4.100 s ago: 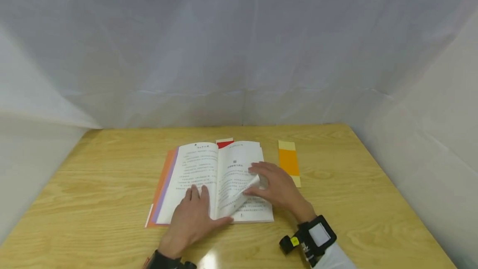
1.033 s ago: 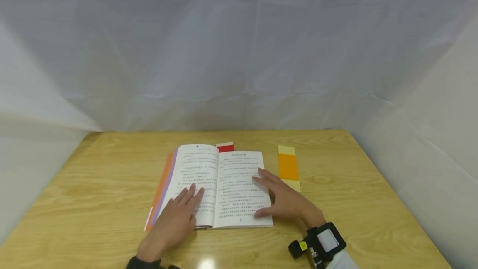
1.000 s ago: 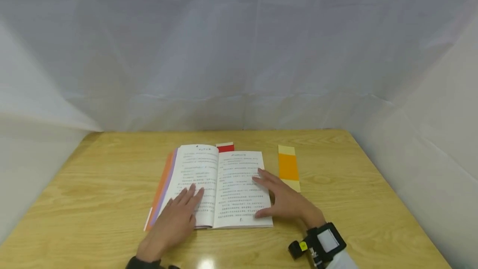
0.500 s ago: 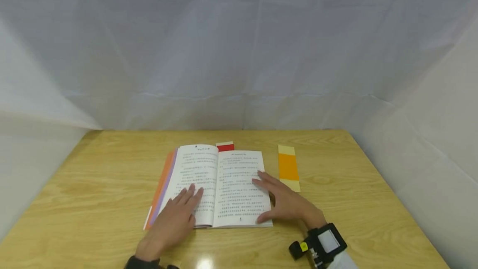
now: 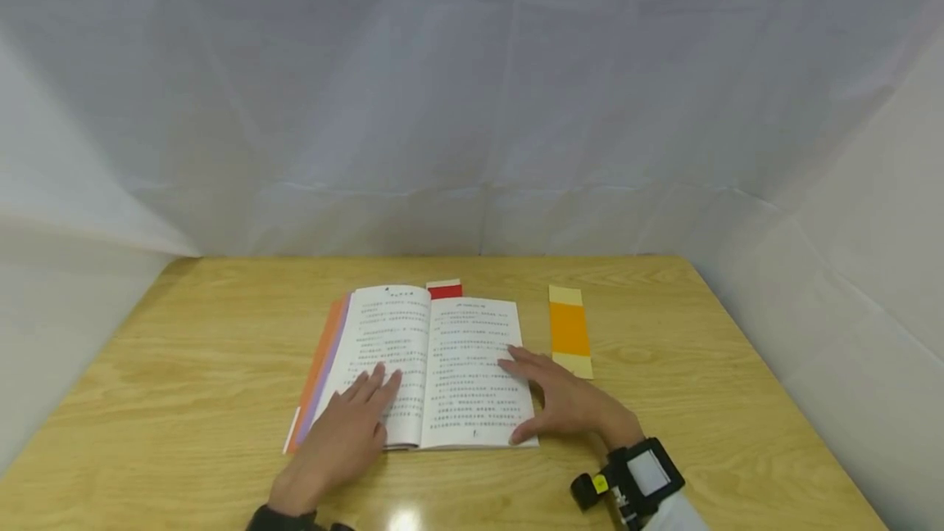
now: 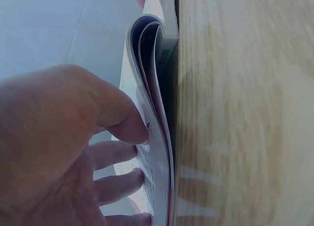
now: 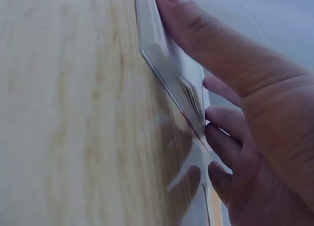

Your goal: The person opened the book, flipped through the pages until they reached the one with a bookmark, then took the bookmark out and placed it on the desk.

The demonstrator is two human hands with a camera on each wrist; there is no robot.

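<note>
Fingers of both hands lie flat, gripping nothing, pressing the open book; next move likely reaches the bookmark at 1 o'clock.

Light wooden table, open book, orange-yellow bookmark beside it

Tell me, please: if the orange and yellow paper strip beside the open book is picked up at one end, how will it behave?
The paper strip lies perfectly flat on the table and looks very thin, so it would probably droop and weigh almost nothing. With no raised edge showing, it may be hard to pinch and could slide on the glossy wood. The right hand is nearest.
</note>
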